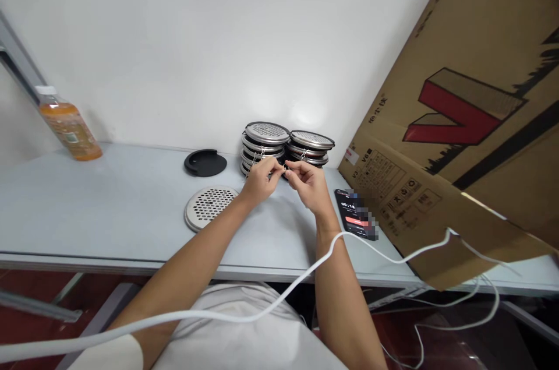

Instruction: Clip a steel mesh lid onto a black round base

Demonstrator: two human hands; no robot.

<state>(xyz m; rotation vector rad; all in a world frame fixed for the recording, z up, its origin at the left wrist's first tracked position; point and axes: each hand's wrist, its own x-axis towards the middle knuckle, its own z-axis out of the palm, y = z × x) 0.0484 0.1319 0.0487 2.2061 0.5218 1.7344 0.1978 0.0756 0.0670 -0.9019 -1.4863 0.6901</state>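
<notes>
**Close, careful work at the table (131, 212)**

In the head view, we bring our left hand (263, 179) and right hand (310, 182) nearly together in front of two stacks of discs. On each, thumb and finger are pinched around what looks like a small wire piece (285, 168); it is too tiny to tell its shape. It sits between our fingertips, before the gap where the left stack (267, 132) and the right stack (311, 140) meet. Clips (263, 151) show on the stacks' fronts.

We judge the step in hand to be working this little part with both hands. The next move seems to call for a light, steady pinch and a clear sight of the part.

Nearer us lies a metal disc with holes (212, 207), partly behind our left forearm; a black disc (210, 164) lies beyond it. A phone (351, 215) rests right of our right hand.
</notes>
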